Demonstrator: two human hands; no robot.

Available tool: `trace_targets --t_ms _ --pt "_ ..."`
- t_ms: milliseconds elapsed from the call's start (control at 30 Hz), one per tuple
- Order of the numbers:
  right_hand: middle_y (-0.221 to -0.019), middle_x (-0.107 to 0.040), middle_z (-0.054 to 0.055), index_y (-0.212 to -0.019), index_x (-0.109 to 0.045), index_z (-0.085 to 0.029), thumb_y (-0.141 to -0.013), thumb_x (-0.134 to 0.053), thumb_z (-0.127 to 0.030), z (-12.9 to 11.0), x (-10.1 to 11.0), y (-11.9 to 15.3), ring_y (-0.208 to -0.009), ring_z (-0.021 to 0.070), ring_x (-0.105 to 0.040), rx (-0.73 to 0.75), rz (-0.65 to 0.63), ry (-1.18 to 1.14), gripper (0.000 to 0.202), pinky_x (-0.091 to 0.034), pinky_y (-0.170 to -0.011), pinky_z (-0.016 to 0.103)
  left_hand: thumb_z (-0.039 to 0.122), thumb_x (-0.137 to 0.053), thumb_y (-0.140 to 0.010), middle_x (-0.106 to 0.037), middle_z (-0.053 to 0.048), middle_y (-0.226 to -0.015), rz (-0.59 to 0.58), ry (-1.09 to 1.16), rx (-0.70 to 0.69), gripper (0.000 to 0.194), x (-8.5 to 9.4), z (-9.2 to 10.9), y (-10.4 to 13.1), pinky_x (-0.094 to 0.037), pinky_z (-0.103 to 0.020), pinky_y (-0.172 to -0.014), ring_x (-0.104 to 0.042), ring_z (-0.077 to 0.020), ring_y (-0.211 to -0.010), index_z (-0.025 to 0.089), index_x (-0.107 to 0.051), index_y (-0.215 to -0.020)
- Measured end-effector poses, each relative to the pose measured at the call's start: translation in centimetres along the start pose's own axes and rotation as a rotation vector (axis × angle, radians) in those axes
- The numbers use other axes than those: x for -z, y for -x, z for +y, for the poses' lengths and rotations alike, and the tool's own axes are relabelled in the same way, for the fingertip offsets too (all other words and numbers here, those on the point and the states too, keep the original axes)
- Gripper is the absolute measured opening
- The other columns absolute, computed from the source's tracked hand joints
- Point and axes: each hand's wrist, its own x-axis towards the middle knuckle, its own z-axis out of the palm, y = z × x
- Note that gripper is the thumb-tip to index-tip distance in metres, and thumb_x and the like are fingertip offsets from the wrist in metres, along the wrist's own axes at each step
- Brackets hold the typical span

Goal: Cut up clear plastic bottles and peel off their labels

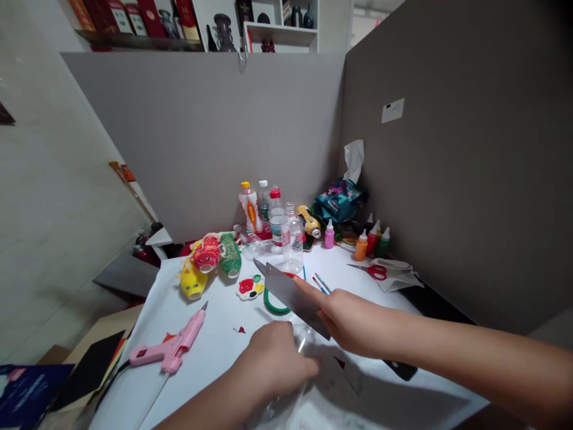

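My right hand [353, 316] is closed around a kitchen knife with a broad grey blade [293, 298]. Its index finger lies along the blade's upper edge, and the blade slants down toward my left hand. My left hand [277, 358] presses on a clear plastic bottle [304, 340], lying low at the front of the table and largely hidden by the hand. Just beyond the blade is a green loop [276, 309], partly covered, perhaps a scissors handle. A black rounded end [405, 370] shows under my right forearm; whether it belongs to the knife I cannot tell.
A pink glue gun [176, 346] lies at left on the white tabletop [215, 358]. Behind it sit painted bottle figures [208, 254] and a paint palette [249, 288]. Bottles [293, 242] stand at the back. Red-handled scissors [376, 272] and paint bottles [360, 246] are at right.
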Motion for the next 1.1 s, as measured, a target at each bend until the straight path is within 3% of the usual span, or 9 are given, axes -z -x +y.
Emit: trace_targets --t_ms 167,267,400,533,633,767,867,1000,1100 --pt "-0.077 -0.059 0.001 -0.158 -0.007 -0.039 -0.090 -0.044 -0.015 2.5 0.0 5.4 -0.055 0.0131 -0.049 -0.120 -0.093 -0.015 0.081 -0.027 -0.049 0.021 0.056 -0.061 -0.063 -0.075 -0.016 -0.093 0.004 -0.008 -0.019 0.043 -0.1 0.1 -0.1 -0.052 -0.041 -0.066 -0.071 -0.0362 -0.086 0.020 -0.070 -0.085" --pt "-0.077 -0.059 0.000 -0.157 -0.010 -0.039 -0.092 -0.044 -0.016 3.5 0.2 6.8 -0.054 0.0118 -0.049 -0.101 -0.050 -0.043 0.078 -0.026 -0.049 0.021 0.056 -0.061 -0.063 -0.074 -0.018 -0.098 0.009 -0.017 -0.018 0.046 0.1 0.7 0.2 -0.054 -0.043 -0.073 -0.070 -0.0382 -0.092 0.018 -0.070 -0.088" --pt "-0.075 -0.056 0.000 -0.157 -0.019 -0.032 -0.089 -0.045 -0.015 2.7 0.5 3.4 -0.050 0.0101 -0.043 -0.027 -0.020 -0.063 0.075 -0.025 -0.047 0.020 0.053 -0.061 -0.063 -0.075 -0.020 -0.097 0.020 -0.052 -0.018 0.047 0.0 1.2 0.4 -0.055 -0.044 -0.076 -0.070 -0.0396 -0.094 0.017 -0.071 -0.090" --pt "-0.069 -0.052 -0.002 -0.159 -0.017 -0.020 -0.086 -0.046 -0.013 0.5 0.6 -0.3 -0.049 0.0107 -0.037 0.024 0.019 -0.078 0.079 -0.025 -0.046 0.021 0.053 -0.063 -0.062 -0.076 -0.018 -0.097 0.026 -0.030 0.013 0.046 -0.2 0.8 0.5 -0.055 -0.040 -0.072 -0.072 -0.0371 -0.091 0.017 -0.071 -0.090" --pt "-0.069 -0.053 0.000 -0.159 -0.012 -0.019 -0.085 -0.046 -0.009 0.0 0.3 0.7 -0.051 0.0119 -0.038 -0.012 0.014 -0.028 0.083 -0.026 -0.047 0.022 0.051 -0.065 -0.060 -0.076 -0.017 -0.099 0.023 -0.027 0.009 0.046 -0.2 0.5 0.5 -0.055 -0.038 -0.071 -0.072 -0.0368 -0.093 0.018 -0.071 -0.092" --pt "-0.073 -0.054 0.000 -0.158 -0.010 -0.033 -0.088 -0.049 -0.014 1.3 -0.1 5.2 -0.050 0.0113 -0.039 -0.092 -0.065 0.028 0.083 -0.023 -0.046 0.022 0.052 -0.064 -0.060 -0.075 -0.018 -0.100 0.012 -0.030 -0.024 0.047 0.0 0.7 0.7 -0.055 -0.040 -0.073 -0.071 -0.0375 -0.094 0.019 -0.071 -0.092" --pt "-0.074 -0.055 0.000 -0.158 -0.010 -0.036 -0.091 -0.047 -0.016 2.0 -0.2 6.9 -0.051 0.0114 -0.042 -0.130 -0.046 0.039 0.079 -0.022 -0.047 0.022 0.052 -0.062 -0.062 -0.075 -0.019 -0.100 0.006 -0.029 -0.020 0.047 0.1 1.1 0.8 -0.056 -0.043 -0.075 -0.070 -0.0387 -0.095 0.018 -0.071 -0.093" --pt "-0.072 -0.057 0.000 -0.159 -0.014 -0.029 -0.085 -0.049 -0.012 1.1 0.5 3.9 -0.048 0.0114 -0.040 -0.083 -0.062 0.030 0.083 -0.022 -0.045 0.022 0.050 -0.063 -0.061 -0.076 -0.020 -0.100 0.013 -0.047 -0.019 0.048 0.0 1.5 0.7 -0.056 -0.043 -0.076 -0.071 -0.0399 -0.095 0.016 -0.073 -0.094" --pt "-0.070 -0.059 0.002 -0.157 -0.024 -0.020 -0.086 -0.047 -0.014 0.0 1.0 0.4 -0.048 0.0116 -0.040 0.037 0.012 -0.004 0.075 -0.024 -0.045 0.023 0.051 -0.062 -0.062 -0.076 -0.020 -0.099 0.026 -0.057 -0.015 0.049 0.1 1.4 0.7 -0.056 -0.043 -0.076 -0.071 -0.0407 -0.095 0.015 -0.073 -0.094"
